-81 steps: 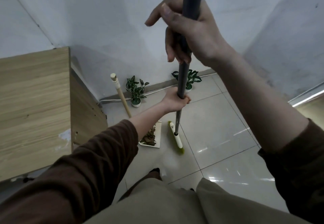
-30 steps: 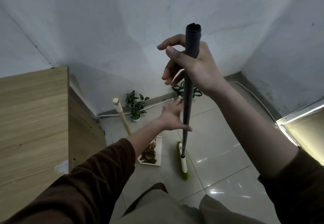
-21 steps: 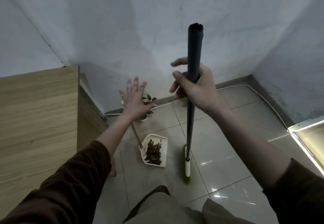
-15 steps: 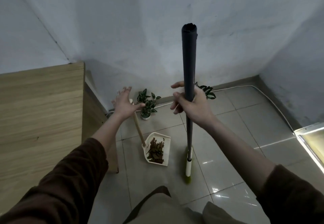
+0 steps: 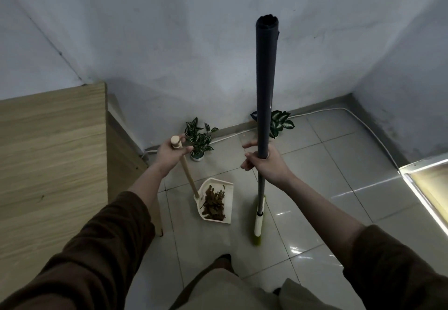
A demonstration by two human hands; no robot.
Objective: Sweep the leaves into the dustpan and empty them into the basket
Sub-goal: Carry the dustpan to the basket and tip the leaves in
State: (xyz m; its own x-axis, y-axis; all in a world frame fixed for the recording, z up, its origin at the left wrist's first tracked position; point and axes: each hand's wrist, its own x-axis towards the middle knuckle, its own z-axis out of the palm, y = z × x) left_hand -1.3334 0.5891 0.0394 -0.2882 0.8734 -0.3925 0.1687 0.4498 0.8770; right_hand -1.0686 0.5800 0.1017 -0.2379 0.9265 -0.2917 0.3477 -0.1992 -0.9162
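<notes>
Leaves point(image 5: 213, 204), one brown heap, lie inside the one dustpan point(image 5: 213, 182), which sits flat on the floor just left of the broom head.

Two pale walls point(image 5: 169, 43) meet in a corner behind, and the grey tiled floor point(image 5: 339, 188) runs out from them. One wooden bench point(image 5: 48, 164) fills the left side. One broom point(image 5: 265, 79) stands nearly upright in the middle, its dark pole rising toward the camera and its white and green head point(image 5: 258, 223) resting on the tiles. Two brown sleeves point(image 5: 84, 249) reach forward from the bottom corners.

The dustpan is white, with one long wooden handle point(image 5: 188, 174) slanting up and to the left from its back edge. Two small potted plants point(image 5: 198, 138) stand at the foot of the wall: one just behind the dustpan handle, the other plant point(image 5: 281, 122) partly hidden by the broom pole. One white cable point(image 5: 327, 110) runs along the wall base.

Of the two hands, the left hand point(image 5: 172, 153) is wrapped round the top of the dustpan handle, whose knob end sticks out above it. The right hand point(image 5: 265, 165) is curled round the broom pole about halfway down, with one finger held out loosely to the left.
</notes>
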